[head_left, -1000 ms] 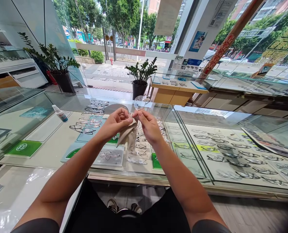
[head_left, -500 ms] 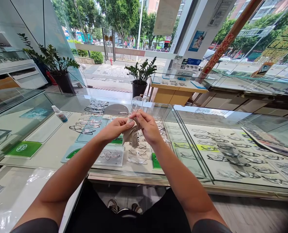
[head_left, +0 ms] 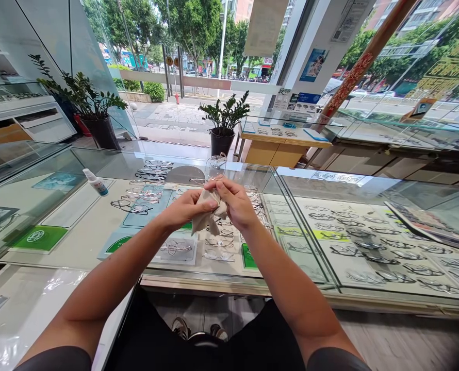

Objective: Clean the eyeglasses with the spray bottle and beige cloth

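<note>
Grip of both hands (head_left: 213, 201) pinched closed on beige cloth (head_left: 206, 212) | glasses (head_left: 216, 164) just beyond fingertips

Before me: display case (head_left: 229, 283), spectacle rows (head_left: 218, 243) inside | over it: my cloth (head_left: 204, 212), held glasses (head_left: 216, 166) just beyond | on its top, left: spray bottle (head_left: 96, 183); right: magazine (head_left: 426, 222) | behind it: middle plant (head_left: 222, 126), side table (head_left: 278, 153) to that plant's right, left plant (head_left: 94, 111) to its left
</note>
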{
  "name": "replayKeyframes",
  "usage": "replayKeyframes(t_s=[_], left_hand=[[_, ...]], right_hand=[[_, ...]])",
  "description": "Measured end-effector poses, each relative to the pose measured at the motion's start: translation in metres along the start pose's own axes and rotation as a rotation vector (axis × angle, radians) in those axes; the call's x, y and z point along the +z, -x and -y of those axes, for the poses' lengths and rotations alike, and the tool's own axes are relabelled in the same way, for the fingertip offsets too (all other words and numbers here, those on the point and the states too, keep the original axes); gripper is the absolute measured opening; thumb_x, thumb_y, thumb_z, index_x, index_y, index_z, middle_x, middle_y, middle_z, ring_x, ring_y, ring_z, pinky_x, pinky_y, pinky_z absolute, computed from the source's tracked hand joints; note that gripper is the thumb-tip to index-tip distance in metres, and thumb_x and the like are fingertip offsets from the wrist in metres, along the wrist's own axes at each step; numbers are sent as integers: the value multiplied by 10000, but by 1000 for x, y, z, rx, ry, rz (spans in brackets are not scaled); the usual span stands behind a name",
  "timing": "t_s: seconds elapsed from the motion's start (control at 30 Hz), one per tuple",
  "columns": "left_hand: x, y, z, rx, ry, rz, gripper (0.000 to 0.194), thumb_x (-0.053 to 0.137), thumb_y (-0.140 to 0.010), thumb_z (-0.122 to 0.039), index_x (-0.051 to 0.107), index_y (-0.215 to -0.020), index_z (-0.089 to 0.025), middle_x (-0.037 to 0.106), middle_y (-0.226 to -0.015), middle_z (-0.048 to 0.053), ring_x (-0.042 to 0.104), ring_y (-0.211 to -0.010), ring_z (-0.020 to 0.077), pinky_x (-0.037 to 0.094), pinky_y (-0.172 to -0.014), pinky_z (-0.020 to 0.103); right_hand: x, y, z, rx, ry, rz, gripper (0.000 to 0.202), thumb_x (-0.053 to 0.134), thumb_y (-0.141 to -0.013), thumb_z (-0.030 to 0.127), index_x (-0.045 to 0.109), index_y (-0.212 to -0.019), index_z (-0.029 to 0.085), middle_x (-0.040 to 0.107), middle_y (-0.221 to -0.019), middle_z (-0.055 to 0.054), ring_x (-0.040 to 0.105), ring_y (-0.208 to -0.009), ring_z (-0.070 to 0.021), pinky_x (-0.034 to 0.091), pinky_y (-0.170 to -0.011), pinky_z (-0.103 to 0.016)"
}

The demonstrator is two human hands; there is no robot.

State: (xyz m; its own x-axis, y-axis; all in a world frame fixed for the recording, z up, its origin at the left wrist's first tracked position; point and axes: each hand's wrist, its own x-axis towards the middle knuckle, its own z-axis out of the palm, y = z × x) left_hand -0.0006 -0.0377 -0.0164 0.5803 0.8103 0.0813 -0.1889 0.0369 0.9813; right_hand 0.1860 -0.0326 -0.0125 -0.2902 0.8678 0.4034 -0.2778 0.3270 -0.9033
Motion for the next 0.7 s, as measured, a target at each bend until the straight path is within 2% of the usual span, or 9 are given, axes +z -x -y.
replayKeyframes(t_s=[0.2, 0.37, 0.53, 0.7], left_hand=[[9, -1, 4, 79, 4, -121, 524, 986, -781, -563, 747, -938, -123, 743, -840, 69, 672, -713, 152, 522, -653, 263], [15, -2, 3, 125, -66, -192, 578, 987, -759, -595, 748, -983, -118, 755, -868, 67, 687, -756, 164, 531, -703, 272], [16, -3, 4, 216, -155, -268, 545, 918, -835, -615, 745, -1026, -135, 725, -817, 37, 656, -729, 156, 515, -670, 266], [17, -5, 7, 248, -160, -341, 595, 909, -804, -685, 737, -963, -138, 651, -727, -8, 574, -639, 118, 483, -621, 250]], right_hand=[[1, 0, -2, 12, -16, -24, 354, 783, -964, 647, 892, -999, 312, 701, -1024, -21, 655, -1032, -208, 537, -1016, -367], [3, -1, 0, 51, -114, -87, 321, 848, -904, 612, 882, -947, 296, 832, -1046, -42, 727, -1084, -250, 554, -1091, -429], [4, 0, 0, -37, -53, -96, 325, 748, -992, 581, 909, -976, 299, 869, -1141, -53, 746, -1222, -274, 483, -1238, -488], [6, 3, -1, -71, -25, -67, 333, 719, -1012, 579, 920, -1003, 314, 852, -1214, -47, 721, -1285, -274, 463, -1266, -495]])
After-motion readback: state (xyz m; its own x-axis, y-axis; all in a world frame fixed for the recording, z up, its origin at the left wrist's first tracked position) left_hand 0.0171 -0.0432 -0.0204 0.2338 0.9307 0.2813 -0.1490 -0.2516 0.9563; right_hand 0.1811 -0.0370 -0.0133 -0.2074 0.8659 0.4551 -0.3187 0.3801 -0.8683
